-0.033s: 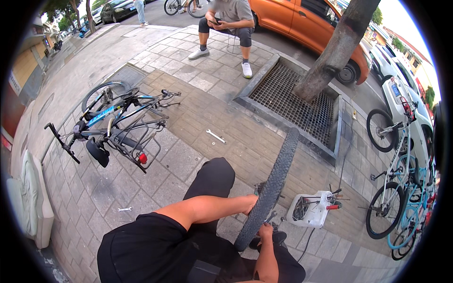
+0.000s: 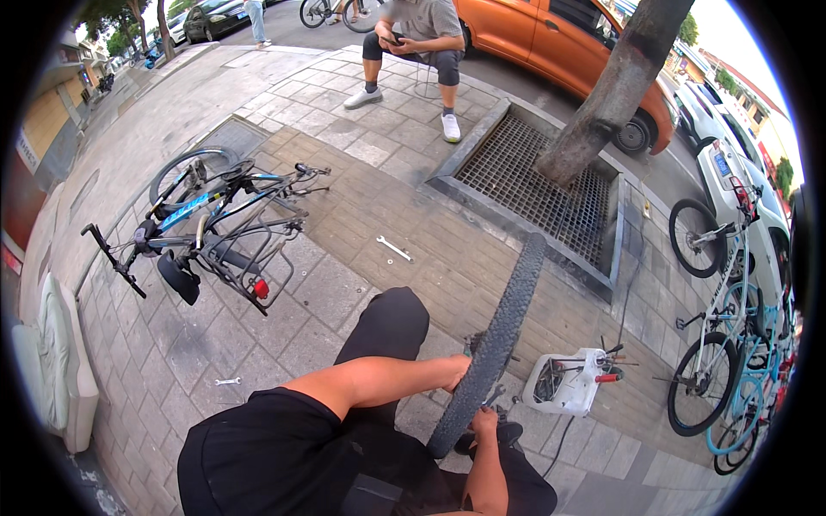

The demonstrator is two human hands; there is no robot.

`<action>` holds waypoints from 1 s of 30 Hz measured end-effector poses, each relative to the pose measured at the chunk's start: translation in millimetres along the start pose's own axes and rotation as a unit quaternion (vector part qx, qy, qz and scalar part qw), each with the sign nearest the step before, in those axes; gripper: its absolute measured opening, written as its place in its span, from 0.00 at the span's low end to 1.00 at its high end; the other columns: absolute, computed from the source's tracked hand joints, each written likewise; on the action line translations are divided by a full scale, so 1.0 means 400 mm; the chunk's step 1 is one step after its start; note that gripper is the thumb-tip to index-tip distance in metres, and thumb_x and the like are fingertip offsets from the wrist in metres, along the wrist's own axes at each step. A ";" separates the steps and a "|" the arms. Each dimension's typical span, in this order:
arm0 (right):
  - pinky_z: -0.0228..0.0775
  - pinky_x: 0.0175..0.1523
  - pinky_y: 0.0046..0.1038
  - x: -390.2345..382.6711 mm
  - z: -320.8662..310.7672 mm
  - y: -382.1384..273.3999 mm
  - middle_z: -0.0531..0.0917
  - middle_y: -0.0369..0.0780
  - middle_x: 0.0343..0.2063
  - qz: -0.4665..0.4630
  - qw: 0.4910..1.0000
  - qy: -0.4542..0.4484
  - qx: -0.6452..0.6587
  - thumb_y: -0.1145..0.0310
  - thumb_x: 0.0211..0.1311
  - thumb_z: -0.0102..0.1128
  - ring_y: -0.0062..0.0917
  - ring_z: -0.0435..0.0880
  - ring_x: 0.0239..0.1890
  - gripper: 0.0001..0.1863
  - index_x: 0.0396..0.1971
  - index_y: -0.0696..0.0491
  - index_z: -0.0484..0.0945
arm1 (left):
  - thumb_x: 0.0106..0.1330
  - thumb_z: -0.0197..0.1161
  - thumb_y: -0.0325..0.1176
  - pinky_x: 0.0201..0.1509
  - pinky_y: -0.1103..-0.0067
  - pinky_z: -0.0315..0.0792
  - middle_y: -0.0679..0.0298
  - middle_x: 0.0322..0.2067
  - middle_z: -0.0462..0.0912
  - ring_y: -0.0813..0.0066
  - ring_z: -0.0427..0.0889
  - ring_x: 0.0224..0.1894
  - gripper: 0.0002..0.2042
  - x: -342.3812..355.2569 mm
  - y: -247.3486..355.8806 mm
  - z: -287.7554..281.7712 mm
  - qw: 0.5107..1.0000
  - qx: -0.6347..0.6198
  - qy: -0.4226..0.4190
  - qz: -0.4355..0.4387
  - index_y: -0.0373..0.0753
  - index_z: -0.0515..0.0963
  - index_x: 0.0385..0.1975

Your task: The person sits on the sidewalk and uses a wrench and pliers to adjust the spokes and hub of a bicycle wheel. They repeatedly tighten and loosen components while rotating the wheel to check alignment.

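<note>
A bicycle wheel stands upright between my legs, and its knobbly black tyre (image 2: 492, 348) faces me nearly edge-on. My left hand (image 2: 456, 373) reaches to the wheel's left side near the hub; its fingers look curled, and the tyre and the hand itself hide what they hold. On the other side of the wheel, my right hand (image 2: 484, 420) is closed on a wrench (image 2: 494, 395), whose head points up toward the hub area. The hub itself is mostly hidden behind the tyre.
A white cut-open plastic jug (image 2: 564, 384) with tools stands right of the wheel. Two wrenches, one larger (image 2: 394, 248) and one smaller (image 2: 227, 381), lie on the paving. A dismantled bicycle (image 2: 206, 215) lies left. Beyond are a seated person (image 2: 422, 43), a tree grate (image 2: 525, 163) and parked bicycles (image 2: 705, 361).
</note>
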State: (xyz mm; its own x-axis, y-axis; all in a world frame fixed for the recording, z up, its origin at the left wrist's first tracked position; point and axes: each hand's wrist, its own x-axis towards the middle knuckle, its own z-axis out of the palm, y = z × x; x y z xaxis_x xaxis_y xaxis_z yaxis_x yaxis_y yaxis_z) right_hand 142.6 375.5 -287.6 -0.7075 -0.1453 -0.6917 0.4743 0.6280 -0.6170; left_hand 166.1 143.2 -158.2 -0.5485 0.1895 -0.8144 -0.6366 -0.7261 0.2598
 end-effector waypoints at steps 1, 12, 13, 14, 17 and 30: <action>0.71 0.20 0.26 -0.001 0.003 -0.003 0.82 0.41 0.20 0.003 1.000 -0.002 0.000 0.68 0.67 0.56 0.25 0.81 0.17 0.11 0.30 0.60 0.80 | 0.71 0.60 0.36 0.28 0.57 0.83 0.54 0.28 0.87 0.61 0.87 0.25 0.13 0.010 -0.002 -0.008 1.000 -0.009 -0.003 0.002 0.32 0.83 0.33; 0.68 0.19 0.28 0.025 0.012 0.019 0.82 0.42 0.19 0.011 1.000 -0.013 -0.012 0.66 0.67 0.56 0.26 0.80 0.16 0.12 0.31 0.60 0.81 | 0.69 0.62 0.35 0.27 0.57 0.83 0.53 0.27 0.87 0.61 0.87 0.24 0.12 0.075 -0.019 -0.038 1.000 -0.019 0.012 0.003 0.31 0.83 0.31; 0.68 0.19 0.28 0.024 0.010 0.021 0.82 0.42 0.19 0.014 1.000 -0.014 -0.008 0.66 0.67 0.56 0.26 0.79 0.16 0.12 0.31 0.60 0.81 | 0.69 0.61 0.35 0.27 0.57 0.83 0.53 0.27 0.87 0.61 0.87 0.24 0.12 0.072 -0.019 -0.034 1.000 -0.019 0.008 0.000 0.31 0.83 0.31; 0.68 0.19 0.28 0.023 0.010 0.022 0.82 0.42 0.19 0.017 1.000 -0.015 -0.004 0.66 0.67 0.56 0.26 0.79 0.16 0.12 0.31 0.60 0.81 | 0.70 0.61 0.35 0.27 0.57 0.83 0.52 0.28 0.87 0.60 0.87 0.24 0.12 0.068 -0.018 -0.031 1.000 -0.019 0.005 -0.003 0.31 0.83 0.31; 0.69 0.19 0.28 0.038 0.001 0.044 0.82 0.42 0.19 0.019 1.000 -0.018 0.007 0.66 0.67 0.56 0.26 0.79 0.16 0.12 0.31 0.60 0.81 | 0.70 0.59 0.36 0.29 0.57 0.84 0.51 0.28 0.87 0.59 0.88 0.25 0.13 0.045 -0.013 -0.010 1.000 0.005 -0.002 0.006 0.31 0.84 0.32; 0.71 0.20 0.27 0.006 0.000 0.018 0.82 0.41 0.20 0.003 1.000 0.002 -0.001 0.67 0.67 0.56 0.25 0.81 0.18 0.12 0.31 0.60 0.81 | 0.70 0.61 0.35 0.29 0.56 0.84 0.53 0.30 0.88 0.60 0.88 0.26 0.12 0.082 -0.022 -0.022 0.999 -0.006 -0.021 0.027 0.32 0.83 0.33</action>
State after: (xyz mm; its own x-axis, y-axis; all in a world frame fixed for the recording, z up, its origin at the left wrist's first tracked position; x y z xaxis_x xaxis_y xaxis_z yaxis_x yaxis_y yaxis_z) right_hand 144.3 379.6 -293.8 -0.7058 -0.1388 -0.6947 0.4782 0.6301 -0.6118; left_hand 158.5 149.8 -191.6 -0.6041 0.1765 -0.7771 -0.5994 -0.7433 0.2971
